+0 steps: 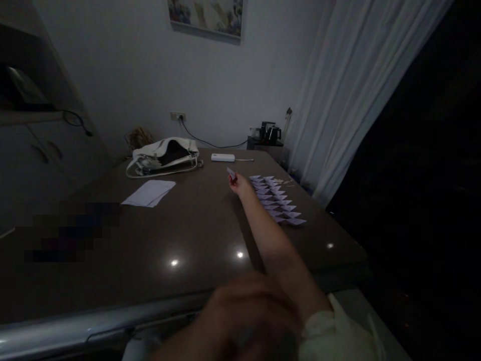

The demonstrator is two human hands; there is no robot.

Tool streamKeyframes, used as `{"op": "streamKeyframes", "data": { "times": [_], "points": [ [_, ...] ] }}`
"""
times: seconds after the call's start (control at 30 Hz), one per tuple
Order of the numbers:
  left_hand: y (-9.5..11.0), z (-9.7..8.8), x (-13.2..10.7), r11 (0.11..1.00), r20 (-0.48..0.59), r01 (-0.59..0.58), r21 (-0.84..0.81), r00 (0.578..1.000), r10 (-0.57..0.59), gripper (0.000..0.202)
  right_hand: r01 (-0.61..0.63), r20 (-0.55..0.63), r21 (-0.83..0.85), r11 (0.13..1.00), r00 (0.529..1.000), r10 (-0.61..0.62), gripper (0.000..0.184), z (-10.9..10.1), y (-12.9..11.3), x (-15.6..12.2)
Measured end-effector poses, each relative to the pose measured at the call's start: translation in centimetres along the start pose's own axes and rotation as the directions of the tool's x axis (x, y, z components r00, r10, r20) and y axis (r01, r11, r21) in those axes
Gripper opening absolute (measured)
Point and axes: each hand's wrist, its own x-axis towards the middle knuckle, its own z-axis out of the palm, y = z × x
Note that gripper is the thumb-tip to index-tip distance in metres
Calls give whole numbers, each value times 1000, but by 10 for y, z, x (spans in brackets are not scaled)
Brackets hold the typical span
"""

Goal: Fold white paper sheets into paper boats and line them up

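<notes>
White paper sheets (149,193) left on dark glossy table (188,235); left hand (244,316) near edge, blurred, can't tell grip; right hand (240,185) far, pinching small folded lilac paper piece (231,173), left of rows of folded lilac paper pieces (278,200)

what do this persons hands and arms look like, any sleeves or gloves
No gloves on either hand. The right hand has a bare forearm, with a loose cream-white fabric sleeve pushed up near the elbow. The left hand is a close blur; any ring or sleeve there cannot be made out.
</notes>
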Motion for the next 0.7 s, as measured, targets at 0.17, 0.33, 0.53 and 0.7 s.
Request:
{"op": "streamKeyframes", "data": {
  "times": [0.17,0.33,0.53,0.7],
  "points": [
    [-49,-100,46,983,-581,101,155,814,7,19,31,76,-63,998,997,-26,18,16,-17,-4],
    [-114,-169,83,975,-656,184,-128,721,-222,39,106,152,-163,981,985,-81,21,22,-6,-15],
    [-142,-179,88,924,-559,245,-295,740,-375,56,263,284,-309,914,943,-176,19,6,32,-29],
    [-139,-181,95,939,-546,334,85,804,-236,47,420,417,-388,821,874,-250,22,-1,44,-42]
  ]
}}
